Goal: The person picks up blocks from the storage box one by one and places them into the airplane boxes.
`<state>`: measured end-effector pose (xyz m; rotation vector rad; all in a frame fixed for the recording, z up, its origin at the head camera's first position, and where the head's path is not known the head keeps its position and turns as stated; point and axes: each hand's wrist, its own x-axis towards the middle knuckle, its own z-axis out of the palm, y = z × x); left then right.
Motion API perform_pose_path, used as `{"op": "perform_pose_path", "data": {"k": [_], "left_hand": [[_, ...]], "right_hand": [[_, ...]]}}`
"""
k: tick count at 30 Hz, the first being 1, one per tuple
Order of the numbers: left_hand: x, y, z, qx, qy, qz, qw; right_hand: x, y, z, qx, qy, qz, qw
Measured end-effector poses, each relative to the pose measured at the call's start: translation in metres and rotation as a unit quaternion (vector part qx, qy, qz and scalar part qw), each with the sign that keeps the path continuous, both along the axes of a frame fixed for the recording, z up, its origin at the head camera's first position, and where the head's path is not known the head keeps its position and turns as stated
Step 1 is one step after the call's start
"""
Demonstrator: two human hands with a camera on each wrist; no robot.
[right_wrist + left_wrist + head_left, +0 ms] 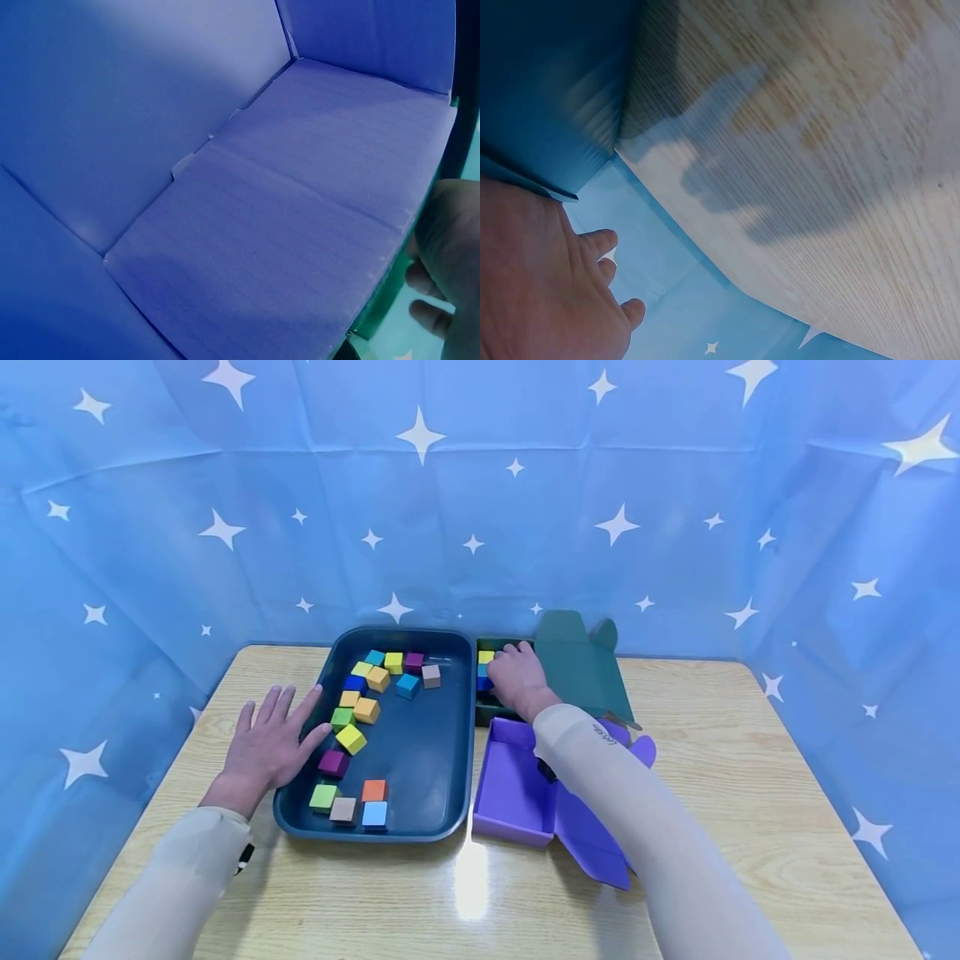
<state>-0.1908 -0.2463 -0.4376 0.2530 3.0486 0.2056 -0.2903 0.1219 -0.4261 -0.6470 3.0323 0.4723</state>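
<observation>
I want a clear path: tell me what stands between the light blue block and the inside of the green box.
The right wall of the tray, then the left wall of the green box; the right hand covers part of the opening.

I wear long, pale cream sleeves: my left sleeve (176,877) and right sleeve (645,810) are plain cloth, rounded and slightly puffed toward the cuffs (212,831). Near the end of the right one runs a short line of dark lettering (604,733), too small to read. A little black piece (244,857) juts beneath the left, and another black piece (547,770) shows below the right. My left grip (262,742) is bare, five-fingered.
</observation>
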Motion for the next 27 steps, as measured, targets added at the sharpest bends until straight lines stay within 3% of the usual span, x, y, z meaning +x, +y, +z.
{"op": "perform_pose_path", "data": {"k": [7,16,21,27], "left_hand": [[0.0,0.0,0.0,0.0,-0.004,0.001,1.0],[-0.001,-0.001,-0.001,-0.002,-0.008,0.003,1.0],[-0.001,-0.001,-0.001,0.003,-0.013,0.002,0.9999],[-0.001,-0.001,-0.001,0.006,-0.017,0.005,0.9998]], "right_hand": [[-0.002,0.001,0.002,-0.017,-0.001,0.002,0.9999],[-0.003,-0.017,0.029,-0.122,0.033,-0.003,0.992],[-0.003,-0.042,0.03,-0.123,0.001,0.009,0.9923],[-0.004,-0.066,0.019,-0.103,-0.043,0.014,0.9937]]}}
